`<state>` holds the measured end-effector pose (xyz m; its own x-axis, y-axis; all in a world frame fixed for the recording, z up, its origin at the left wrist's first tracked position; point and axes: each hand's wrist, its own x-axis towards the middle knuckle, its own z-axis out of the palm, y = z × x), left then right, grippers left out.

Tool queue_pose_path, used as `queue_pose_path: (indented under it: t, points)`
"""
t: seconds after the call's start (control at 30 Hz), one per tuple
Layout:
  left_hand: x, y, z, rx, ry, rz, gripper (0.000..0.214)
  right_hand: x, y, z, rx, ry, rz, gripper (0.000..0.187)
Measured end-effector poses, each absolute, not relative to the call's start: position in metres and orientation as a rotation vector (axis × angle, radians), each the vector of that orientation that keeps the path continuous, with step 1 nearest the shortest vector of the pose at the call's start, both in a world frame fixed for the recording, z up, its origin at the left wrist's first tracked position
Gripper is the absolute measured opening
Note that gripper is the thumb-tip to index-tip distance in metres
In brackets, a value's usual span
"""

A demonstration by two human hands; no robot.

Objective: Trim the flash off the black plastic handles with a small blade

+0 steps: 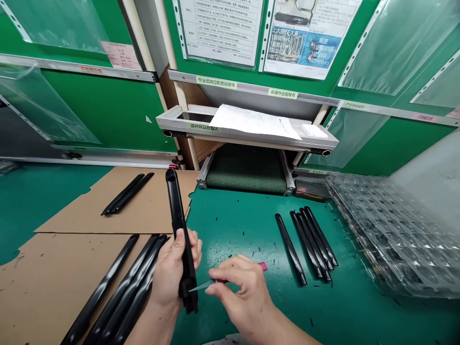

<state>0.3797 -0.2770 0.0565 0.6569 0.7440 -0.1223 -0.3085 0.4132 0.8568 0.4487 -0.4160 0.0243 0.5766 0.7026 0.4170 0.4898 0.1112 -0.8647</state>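
Note:
My left hand (168, 268) is wrapped round a long black plastic part (176, 201), which stands nearly upright with its hollow side facing me. In my right hand (244, 282) is a craft knife with a pinkish-red handle (263, 266), pinched between thumb and fingers. Its thin pale blade (201, 286) points left and its tip meets the lower end of the black part. Whether the blade is cutting into it I cannot tell. Part of the handle is hidden by my fingers.
More black parts (108, 287) lie on brown cardboard (158, 196) at left; several others (312, 239) rest on the green table at right. Stacked clear plastic trays (395, 230) stand far right. Behind are a conveyor belt (247, 167) and a shelf (172, 115) with papers. Black scraps dot the table.

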Motion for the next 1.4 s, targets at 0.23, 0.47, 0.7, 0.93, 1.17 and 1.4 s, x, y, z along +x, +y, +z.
queue_pose_path:
  t: [0.23, 0.47, 0.7, 0.93, 1.17, 1.4]
  points:
    - [0.381, -0.282, 0.047, 0.806, 0.478, 0.417, 0.043, 0.449, -0.408, 0.030, -1.520, -1.203, -0.321, 0.018]
    - [0.382, -0.286, 0.047, 0.823, 0.522, 0.434, 0.042, 0.455, -0.415, 0.038, -1.593, -1.270, -0.151, 0.014]
    - [0.377, -0.282, 0.056, 0.948, 0.582, 0.569, 0.041, 0.443, -0.429, 0.038, -1.816, -1.233, 0.309, 0.033]
    - [0.381, -0.281, 0.063, 0.960, 0.692, 0.693, 0.027, 0.450, -0.431, 0.046, -1.544, -1.192, 0.864, 0.032]
    - [0.381, -0.286, 0.075, 0.814, 0.577, 0.560, 0.043, 0.460, -0.422, 0.024, -1.777, -1.418, -0.177, 0.030]
    - [0.383, -0.290, 0.067, 0.860, 0.609, 0.508, 0.046, 0.457, -0.421, 0.026, -1.801, -1.582, -0.413, 0.030]
